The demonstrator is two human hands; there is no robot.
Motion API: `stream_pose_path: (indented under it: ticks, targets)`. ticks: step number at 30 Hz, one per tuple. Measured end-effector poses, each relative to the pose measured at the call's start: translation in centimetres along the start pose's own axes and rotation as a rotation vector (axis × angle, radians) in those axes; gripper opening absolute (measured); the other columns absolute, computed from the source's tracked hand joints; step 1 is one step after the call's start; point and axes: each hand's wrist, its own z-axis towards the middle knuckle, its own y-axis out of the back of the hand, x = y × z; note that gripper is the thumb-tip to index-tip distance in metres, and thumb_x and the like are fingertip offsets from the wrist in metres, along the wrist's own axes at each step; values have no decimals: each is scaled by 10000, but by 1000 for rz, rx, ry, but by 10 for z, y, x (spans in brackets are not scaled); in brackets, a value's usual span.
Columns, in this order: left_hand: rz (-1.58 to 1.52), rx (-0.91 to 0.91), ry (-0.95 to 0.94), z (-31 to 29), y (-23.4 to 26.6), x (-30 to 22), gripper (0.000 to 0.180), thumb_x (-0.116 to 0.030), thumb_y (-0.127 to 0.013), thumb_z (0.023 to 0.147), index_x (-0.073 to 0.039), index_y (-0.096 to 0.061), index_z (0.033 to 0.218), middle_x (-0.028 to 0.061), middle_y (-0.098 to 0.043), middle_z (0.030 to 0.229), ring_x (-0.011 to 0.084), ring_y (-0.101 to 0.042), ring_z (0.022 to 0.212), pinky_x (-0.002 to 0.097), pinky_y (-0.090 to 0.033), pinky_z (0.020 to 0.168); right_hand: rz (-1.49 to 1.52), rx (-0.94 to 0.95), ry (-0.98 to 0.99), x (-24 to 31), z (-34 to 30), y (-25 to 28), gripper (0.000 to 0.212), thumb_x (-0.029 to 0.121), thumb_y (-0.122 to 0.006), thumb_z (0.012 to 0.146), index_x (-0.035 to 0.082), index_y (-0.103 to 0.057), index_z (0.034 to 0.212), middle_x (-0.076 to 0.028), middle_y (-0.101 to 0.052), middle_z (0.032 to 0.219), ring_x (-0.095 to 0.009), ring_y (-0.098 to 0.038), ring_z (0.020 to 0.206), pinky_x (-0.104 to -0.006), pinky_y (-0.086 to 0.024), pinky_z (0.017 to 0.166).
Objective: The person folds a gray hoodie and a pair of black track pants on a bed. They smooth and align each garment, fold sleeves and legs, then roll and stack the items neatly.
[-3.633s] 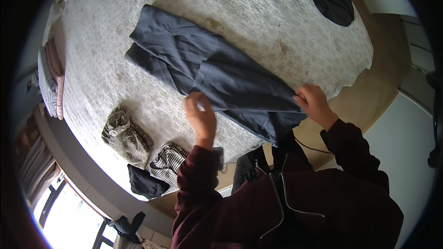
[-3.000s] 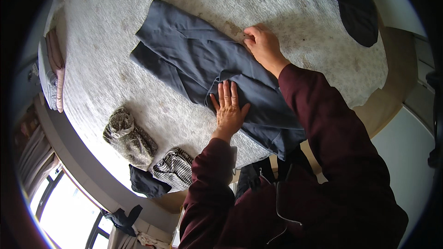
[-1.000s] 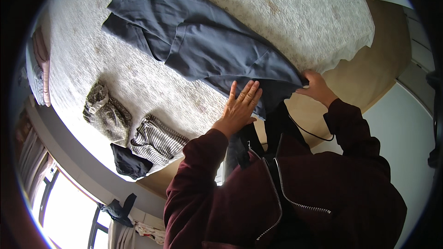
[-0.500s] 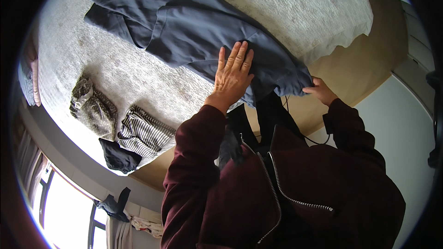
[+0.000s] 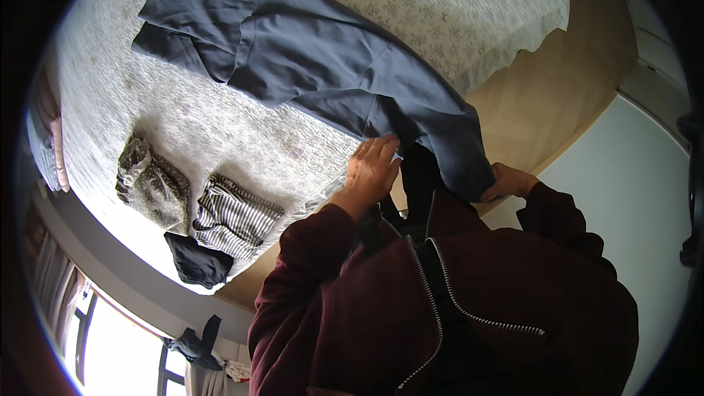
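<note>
A long blue-grey garment (image 5: pixel 315 51) lies stretched across the bed (image 5: pixel 293 143). Its far end splits into two wide openings; whether it is trousers or something else I cannot tell. The near end hangs past the bed's edge, raised in my right hand (image 5: pixel 510 182), whose fingers are closed on its end. My left hand (image 5: pixel 370 176) is at the garment's lower edge, its fingers bent and together around the cloth there, the fingertips partly hidden. A dark gap shows between the fabric layers beside it.
On the bed to the left lie a grey patterned garment (image 5: pixel 158 191), a striped folded one (image 5: pixel 235 213) and a black folded one (image 5: pixel 196 260). Pinkish and blue cloth (image 5: pixel 50 139) sits at the far left. Wooden floor (image 5: pixel 565 95) runs along the bed's right side.
My left hand has come off the top of the garment to its lower edge. My right hand has moved down toward me, drawing the near end further off the bed.
</note>
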Motion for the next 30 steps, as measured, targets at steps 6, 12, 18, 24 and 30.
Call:
stream_pose_path:
  ticks: [6, 12, 18, 24, 30]
  targets:
    - [33, -19, -59, -6, 17, 1, 387, -64, -662, 785, -12, -588, 1162, 150, -627, 1153, 341, -615, 1007, 428, -508, 879, 264, -271, 25, -52, -15, -5, 490, 126, -738, 772, -51, -611, 1210, -114, -685, 1104, -206, -643, 1015, -302, -476, 913]
    - [-38, -27, -112, 10, -15, -6, 457, -33, -610, 830, -13, -536, 1280, 165, -601, 1266, 369, -596, 1094, 443, -484, 944, 661, -235, 277, -39, -51, 12, 410, 178, -608, 946, -37, -541, 1290, -104, -655, 1184, -190, -643, 1055, -332, -505, 948]
    - [-576, 125, 313, 11, -70, 2, 497, -337, -429, 1049, 26, -462, 1389, 192, -559, 1356, 377, -535, 1239, 395, -396, 1075, 878, -113, 541, 70, -89, -3, 375, 196, -582, 976, -30, -546, 1274, -123, -642, 1209, -209, -639, 1094, -353, -515, 959]
    - [-1336, -79, 693, -40, -41, 10, 708, -555, -286, 1039, 23, -428, 1421, 157, -540, 1367, 281, -530, 1258, 408, -390, 1081, 877, 227, 1066, 208, -47, 4, 416, 259, -490, 1034, -34, -466, 1328, -236, -584, 1292, -337, -581, 1215, -444, -488, 1013]
    - [-1089, -441, 717, -27, -35, -9, 791, -502, -657, 903, 78, -408, 1380, 181, -570, 1250, 270, -590, 1133, 372, -449, 994, 66, -637, 1010, 179, 18, 40, 332, 251, -674, 939, 20, -590, 1163, -122, -679, 1102, -196, -670, 969, -308, -530, 822]
